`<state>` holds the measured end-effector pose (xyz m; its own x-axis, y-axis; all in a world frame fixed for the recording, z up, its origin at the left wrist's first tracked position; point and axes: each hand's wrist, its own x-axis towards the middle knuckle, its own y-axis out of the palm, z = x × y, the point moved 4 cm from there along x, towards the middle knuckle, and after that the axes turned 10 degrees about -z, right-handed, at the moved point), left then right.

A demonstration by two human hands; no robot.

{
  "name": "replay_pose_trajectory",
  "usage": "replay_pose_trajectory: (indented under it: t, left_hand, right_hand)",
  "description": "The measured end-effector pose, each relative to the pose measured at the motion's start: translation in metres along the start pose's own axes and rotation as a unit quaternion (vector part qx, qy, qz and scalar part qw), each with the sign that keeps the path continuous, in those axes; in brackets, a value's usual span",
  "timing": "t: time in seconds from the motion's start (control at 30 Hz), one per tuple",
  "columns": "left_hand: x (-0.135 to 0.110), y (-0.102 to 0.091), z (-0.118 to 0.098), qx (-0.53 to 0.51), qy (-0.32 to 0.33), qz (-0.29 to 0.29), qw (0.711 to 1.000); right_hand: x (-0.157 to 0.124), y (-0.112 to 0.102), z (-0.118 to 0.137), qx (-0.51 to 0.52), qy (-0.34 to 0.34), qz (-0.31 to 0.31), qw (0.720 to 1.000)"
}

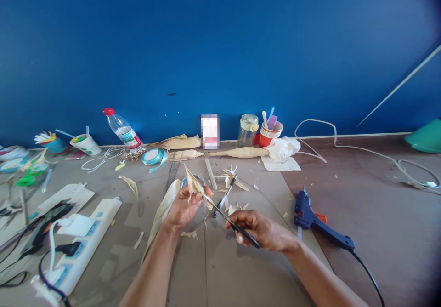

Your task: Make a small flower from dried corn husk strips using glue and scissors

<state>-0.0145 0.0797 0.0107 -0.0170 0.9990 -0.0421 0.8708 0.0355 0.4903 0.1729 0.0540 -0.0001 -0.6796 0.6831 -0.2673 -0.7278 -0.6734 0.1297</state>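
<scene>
My left hand (184, 208) pinches a dried corn husk piece (195, 185), folded to a point that sticks up above the fingers. My right hand (257, 229) is closed around scissors (243, 233) with a dark handle, seen nearly edge-on. Their metal blades reach up and left to the lower end of the husk, against or across it; whether they are closed there I cannot tell. Behind the hands lie a black-and-white pen (225, 196) and husk scraps (237, 208). A roll, partly hidden by the left hand, sits behind it, and a long husk strip (161, 215) lies beside the left forearm.
A blue glue gun (315, 222) rests at right, its cord running forward. A white power strip (91, 242) with plugs lies at left. Along the blue wall stand a bottle (123, 130), a glass jar (247, 132) and red paper cups (270, 134). Blue ribbon (153, 156) lies nearby.
</scene>
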Motion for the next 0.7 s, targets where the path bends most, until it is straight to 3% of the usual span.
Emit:
replay_pose_trajectory:
  t: [0.7]
  left_hand:
    - [-0.0011,0.0007,-0.0052,0.069,0.023,-0.010,0.997]
  right_hand:
    - [0.0004,0.0017,-0.0009,0.003,0.007,-0.024,1.000]
